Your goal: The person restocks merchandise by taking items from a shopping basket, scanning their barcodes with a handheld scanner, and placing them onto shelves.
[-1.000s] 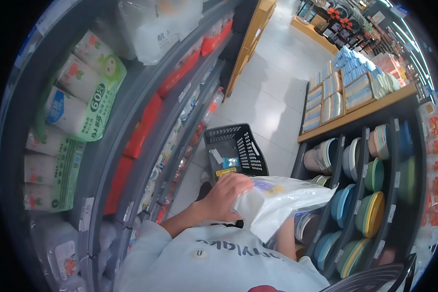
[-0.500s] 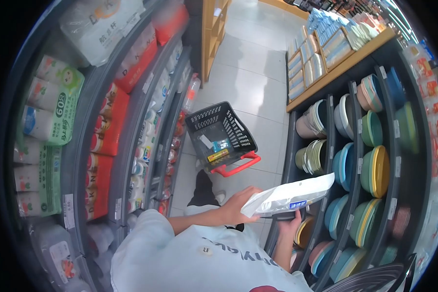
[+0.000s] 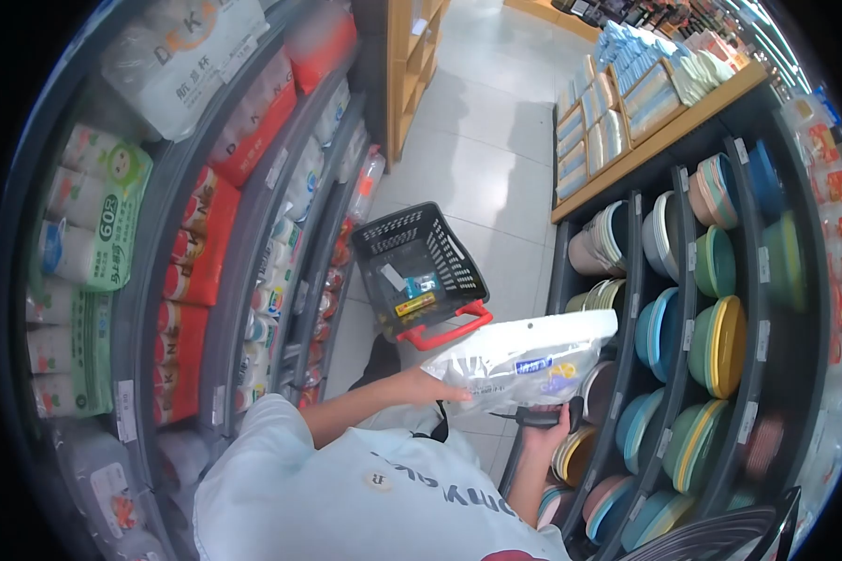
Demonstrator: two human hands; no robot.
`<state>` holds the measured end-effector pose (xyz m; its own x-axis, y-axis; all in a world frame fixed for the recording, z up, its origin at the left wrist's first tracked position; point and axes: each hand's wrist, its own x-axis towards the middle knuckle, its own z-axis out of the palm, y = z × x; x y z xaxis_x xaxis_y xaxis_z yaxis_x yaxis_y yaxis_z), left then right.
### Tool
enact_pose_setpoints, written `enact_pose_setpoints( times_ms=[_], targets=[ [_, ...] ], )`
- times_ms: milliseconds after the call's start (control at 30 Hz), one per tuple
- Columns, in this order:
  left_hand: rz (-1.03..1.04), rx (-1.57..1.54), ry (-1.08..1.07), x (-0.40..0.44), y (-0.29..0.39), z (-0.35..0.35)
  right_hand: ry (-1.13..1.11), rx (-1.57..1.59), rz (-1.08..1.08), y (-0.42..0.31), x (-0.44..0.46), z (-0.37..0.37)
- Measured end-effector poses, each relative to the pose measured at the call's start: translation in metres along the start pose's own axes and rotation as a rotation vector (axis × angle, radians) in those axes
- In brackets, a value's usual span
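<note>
A white plastic package [image 3: 524,351] with a blue label and a purple-yellow print is held out in front of my shirt. My left hand [image 3: 421,385] is closed on its left end, thumb across the front. Just below the package, my right hand [image 3: 547,432] is closed around a dark handheld object [image 3: 538,414], whose exact kind I cannot make out. Beyond the package, a black shopping basket [image 3: 421,266] with a red handle stands on the floor, holding a yellow box, a blue packet and a whitish item.
Shelves on the left carry wrapped paper cups, including a green pack [image 3: 112,215] and red packs [image 3: 196,248]. To the right, racks hold stacked plastic basins [image 3: 718,346], with folded cloths [image 3: 627,103] above. A tiled aisle [image 3: 477,122] runs ahead.
The package has turned so its printed front faces me more, and it has shifted slightly left. Both hands moved a little left; the basket appears lower left in view.
</note>
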<state>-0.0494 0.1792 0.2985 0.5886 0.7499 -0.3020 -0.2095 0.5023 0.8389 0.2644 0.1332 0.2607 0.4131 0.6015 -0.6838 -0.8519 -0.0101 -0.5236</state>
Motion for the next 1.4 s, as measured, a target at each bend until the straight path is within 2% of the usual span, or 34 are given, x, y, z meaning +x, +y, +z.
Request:
enact_pose_setpoints(
  times_ms=[33,100,133,267,333,433,467,500,567,667,767,867,1100,1233,1367,1400],
  targets=[
    [-0.003,-0.004,0.005,-0.003,0.007,-0.006,0.091,-0.008,0.01,0.007,-0.003,0.016],
    [-0.22,-0.042,0.111,-0.004,0.025,-0.021,0.061,-0.055,0.02,0.019,0.003,0.032],
    [-0.015,0.043,0.21,-0.002,0.023,-0.021,0.064,-0.079,0.012,0.027,0.005,0.045],
    [0.05,-0.055,0.337,0.001,0.03,-0.041,-0.024,-0.146,0.013,0.048,0.04,0.064],
    [0.198,0.185,0.478,0.007,0.022,-0.059,-0.065,-0.184,0.027,0.059,0.047,0.08],
    [0.309,0.171,0.589,0.017,0.028,-0.097,-0.09,-0.373,0.048,0.081,0.057,0.1],
    [0.536,0.282,0.652,0.03,0.002,-0.124,-0.074,-0.37,0.062,0.087,0.059,0.102],
    [0.575,0.467,0.72,0.032,0.005,-0.142,-0.06,-0.366,0.074,0.092,0.06,0.107],
    [0.622,0.584,0.899,0.042,-0.009,-0.18,-0.035,-0.373,0.114,0.099,0.058,0.109],
    [0.549,0.643,1.178,0.07,-0.055,-0.248,0.014,-0.451,0.179,0.106,0.046,0.119],
    [0.526,0.727,1.357,0.085,-0.071,-0.309,0.046,-0.513,0.19,0.11,0.036,0.131],
    [0.482,0.68,1.483,0.108,-0.106,-0.368,0.051,-0.53,0.184,0.114,0.038,0.13],
    [0.381,0.676,1.619,0.138,-0.153,-0.441,0.0,-0.739,0.196,0.113,0.046,0.137],
    [0.402,0.655,1.715,0.15,-0.175,-0.475,0.017,-0.907,0.21,0.11,0.062,0.139],
    [0.431,0.703,1.758,0.149,-0.172,-0.497,0.009,-0.919,0.243,0.101,0.08,0.147],
    [0.424,0.7,1.77,0.149,-0.173,-0.501,0.11,-1.109,0.375,0.089,0.096,0.136]
  ],
)
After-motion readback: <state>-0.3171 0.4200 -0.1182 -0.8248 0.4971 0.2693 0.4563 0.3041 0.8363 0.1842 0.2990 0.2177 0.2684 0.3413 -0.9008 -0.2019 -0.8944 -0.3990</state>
